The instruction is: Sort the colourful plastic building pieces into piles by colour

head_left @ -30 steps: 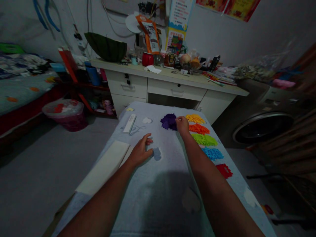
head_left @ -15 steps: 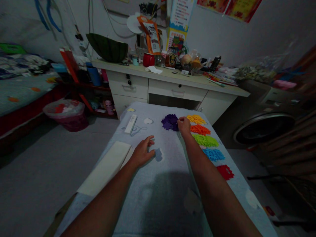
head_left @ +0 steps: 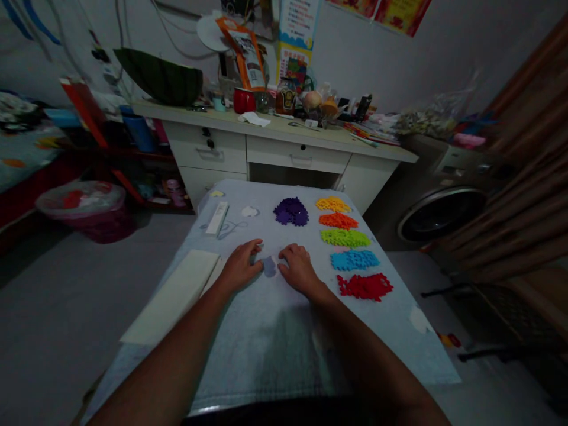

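On a light blue cloth-covered table (head_left: 266, 331) my left hand (head_left: 238, 271) and my right hand (head_left: 298, 271) lie close together, either side of a small bluish piece (head_left: 269, 266). Both hands rest low on the cloth with fingers curled toward that piece; the fingertips touch or nearly touch it. Behind them lies a purple pile (head_left: 291, 211). To the right runs a column of small piles: yellow (head_left: 332, 204), orange (head_left: 338, 220), green (head_left: 345, 238), blue (head_left: 354, 260) and red (head_left: 364, 286).
A white flat slab (head_left: 173, 296) lies at the table's left edge, a white stick-like box (head_left: 217, 218) and scissors farther back. A cluttered white desk (head_left: 284, 148) stands behind, a pink bin (head_left: 86, 207) left, a washing machine (head_left: 437, 213) right.
My right hand has come back from the purple pile to the small bluish piece beside my left hand. The view has shifted so the red pile shows fully.
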Motion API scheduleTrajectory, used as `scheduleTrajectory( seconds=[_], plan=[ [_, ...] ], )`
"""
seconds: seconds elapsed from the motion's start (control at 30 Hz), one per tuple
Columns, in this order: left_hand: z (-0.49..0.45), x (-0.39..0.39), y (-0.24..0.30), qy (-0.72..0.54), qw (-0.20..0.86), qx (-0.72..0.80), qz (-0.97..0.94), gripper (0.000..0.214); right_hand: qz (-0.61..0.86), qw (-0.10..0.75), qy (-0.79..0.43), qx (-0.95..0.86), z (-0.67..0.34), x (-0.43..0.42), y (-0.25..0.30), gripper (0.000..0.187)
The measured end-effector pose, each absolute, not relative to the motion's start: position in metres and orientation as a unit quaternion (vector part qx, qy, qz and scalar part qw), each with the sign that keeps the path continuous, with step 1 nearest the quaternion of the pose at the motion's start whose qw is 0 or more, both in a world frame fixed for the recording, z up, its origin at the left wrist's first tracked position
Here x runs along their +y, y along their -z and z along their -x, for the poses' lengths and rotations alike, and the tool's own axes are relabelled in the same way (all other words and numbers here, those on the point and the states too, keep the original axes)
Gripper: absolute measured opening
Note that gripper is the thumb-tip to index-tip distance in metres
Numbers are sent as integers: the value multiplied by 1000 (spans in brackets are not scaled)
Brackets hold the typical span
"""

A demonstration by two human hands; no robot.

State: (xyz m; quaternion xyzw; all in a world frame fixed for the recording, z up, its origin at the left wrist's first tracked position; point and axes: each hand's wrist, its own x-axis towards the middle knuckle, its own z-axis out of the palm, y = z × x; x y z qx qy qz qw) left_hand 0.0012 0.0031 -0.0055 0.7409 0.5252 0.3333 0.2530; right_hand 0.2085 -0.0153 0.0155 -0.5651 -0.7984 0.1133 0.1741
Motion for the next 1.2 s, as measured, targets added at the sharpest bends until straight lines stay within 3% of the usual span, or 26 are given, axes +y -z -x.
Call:
scheduleTrajectory(
  seconds=[0.23, 0.67, 1.07, 1.2],
  plan=[
    [-3, 0, 0, -276, 172, 503, -801, 46, 576, 190, -79, -791, -206, -17, -7, 19],
    [-20, -14, -5, -173, 23, 530, -830, 44, 570, 184, -64, -798, -207, -19, -8, 21],
    [-22, -18, -5, -148, -12, 516, -843, 42, 502, 120, -46, -855, -222, -34, -17, 27],
    [-25, -21, -9, -148, -2, 520, -841, 40, 510, 173, -92, -837, -255, -42, -36, 26]
  ],
)
